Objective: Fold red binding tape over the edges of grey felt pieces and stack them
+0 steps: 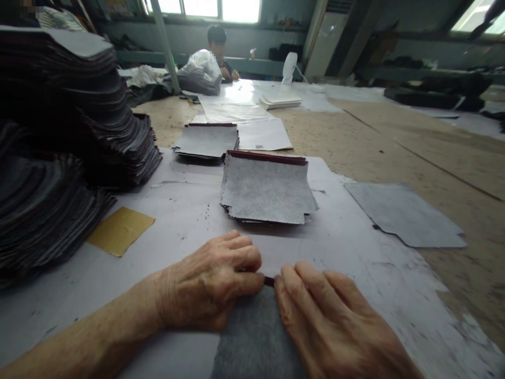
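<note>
A grey felt-like fabric piece (256, 337) lies on the white paper in front of me, with a narrow dark maroon strip folded along its far edge. My left hand (215, 276) is closed, its fingers curled and its thumb pinching that edge at the left. Just to the right, my right hand (335, 321) presses its joined fingertips on the same edge and covers the piece's right side. A short bit of the dark fold shows between both hands. Beyond them sits a stack of similar grey pieces (266, 187) with maroon folded edges.
Another smaller stack (207, 139) stands farther back. Tall piles of dark pieces (118, 131) rise at the left, beside a yellow card (122, 229). One grey piece (402, 216) lies at the right. Across the table sits a person (216, 37) behind a plastic bag (201, 73).
</note>
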The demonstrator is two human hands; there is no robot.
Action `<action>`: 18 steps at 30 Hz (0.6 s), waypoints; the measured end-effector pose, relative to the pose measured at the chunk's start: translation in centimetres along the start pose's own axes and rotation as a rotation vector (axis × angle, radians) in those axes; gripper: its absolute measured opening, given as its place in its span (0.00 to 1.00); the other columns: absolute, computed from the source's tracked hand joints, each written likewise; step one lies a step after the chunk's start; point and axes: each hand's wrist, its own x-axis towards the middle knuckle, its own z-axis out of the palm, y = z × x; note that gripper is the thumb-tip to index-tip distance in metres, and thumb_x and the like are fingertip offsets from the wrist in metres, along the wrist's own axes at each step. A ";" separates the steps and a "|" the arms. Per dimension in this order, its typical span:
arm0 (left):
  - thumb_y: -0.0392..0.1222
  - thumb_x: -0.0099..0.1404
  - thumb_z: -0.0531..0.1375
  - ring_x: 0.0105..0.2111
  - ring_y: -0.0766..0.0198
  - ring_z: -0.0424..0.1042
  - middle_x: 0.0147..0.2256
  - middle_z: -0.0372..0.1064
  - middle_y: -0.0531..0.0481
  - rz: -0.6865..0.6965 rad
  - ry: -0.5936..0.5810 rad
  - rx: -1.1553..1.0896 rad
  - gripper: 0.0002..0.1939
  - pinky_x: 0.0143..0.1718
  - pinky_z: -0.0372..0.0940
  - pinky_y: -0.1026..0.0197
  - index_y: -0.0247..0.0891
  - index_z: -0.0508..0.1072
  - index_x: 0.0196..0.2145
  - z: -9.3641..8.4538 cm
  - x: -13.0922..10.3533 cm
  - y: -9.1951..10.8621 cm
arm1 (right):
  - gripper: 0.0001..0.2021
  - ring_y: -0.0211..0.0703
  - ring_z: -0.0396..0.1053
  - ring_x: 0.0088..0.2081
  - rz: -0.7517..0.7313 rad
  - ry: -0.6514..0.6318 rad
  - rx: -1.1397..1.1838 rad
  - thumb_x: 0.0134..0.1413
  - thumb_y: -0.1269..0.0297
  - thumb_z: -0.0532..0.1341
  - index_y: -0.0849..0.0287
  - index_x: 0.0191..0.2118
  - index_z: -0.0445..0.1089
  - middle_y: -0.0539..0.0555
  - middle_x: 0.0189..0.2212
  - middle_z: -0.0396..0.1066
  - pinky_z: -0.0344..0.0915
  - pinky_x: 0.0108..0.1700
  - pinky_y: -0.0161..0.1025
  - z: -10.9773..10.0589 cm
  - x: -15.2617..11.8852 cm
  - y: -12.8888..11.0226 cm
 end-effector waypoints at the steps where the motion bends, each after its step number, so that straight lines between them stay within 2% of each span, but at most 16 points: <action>1: 0.27 0.52 0.53 0.31 0.61 0.59 0.30 0.62 0.47 -0.011 -0.008 -0.004 0.08 0.34 0.58 0.56 0.32 0.70 0.28 0.0 0.0 -0.1 | 0.18 0.51 0.65 0.42 0.007 0.038 0.018 0.54 0.80 0.45 0.69 0.37 0.72 0.62 0.39 0.70 0.66 0.40 0.45 0.2 0.3 -0.2; 5: 0.26 0.55 0.53 0.33 0.63 0.62 0.33 0.65 0.48 -0.053 0.006 -0.127 0.14 0.38 0.59 0.57 0.35 0.72 0.37 -0.3 -0.4 -0.9 | 0.19 0.45 0.65 0.34 0.017 0.110 0.158 0.52 0.81 0.43 0.70 0.34 0.72 0.61 0.31 0.69 0.67 0.33 0.39 0.9 0.8 -0.3; 9: 0.27 0.60 0.52 0.31 0.67 0.64 0.31 0.66 0.49 -0.093 0.083 -0.279 0.12 0.37 0.60 0.62 0.36 0.73 0.36 -0.8 -1.0 -2.0 | 0.16 0.43 0.62 0.30 0.008 0.011 0.265 0.53 0.81 0.46 0.72 0.39 0.70 0.59 0.29 0.65 0.64 0.28 0.39 1.2 0.0 0.0; 12: 0.24 0.57 0.52 0.30 0.68 0.64 0.29 0.67 0.50 -0.086 0.092 -0.262 0.13 0.38 0.60 0.61 0.35 0.73 0.33 -1.0 -1.1 -2.3 | 0.15 0.44 0.60 0.32 0.032 0.015 0.311 0.54 0.81 0.47 0.72 0.41 0.69 0.59 0.30 0.63 0.64 0.30 0.39 1.3 -0.5 0.1; 18: 0.26 0.55 0.51 0.30 0.65 0.63 0.30 0.67 0.49 -0.045 0.015 -0.154 0.13 0.38 0.59 0.58 0.36 0.72 0.32 -1.2 -1.0 -2.1 | 0.17 0.44 0.60 0.33 0.110 0.061 0.343 0.54 0.79 0.49 0.74 0.49 0.64 0.59 0.30 0.63 0.64 0.32 0.40 1.9 -0.7 0.0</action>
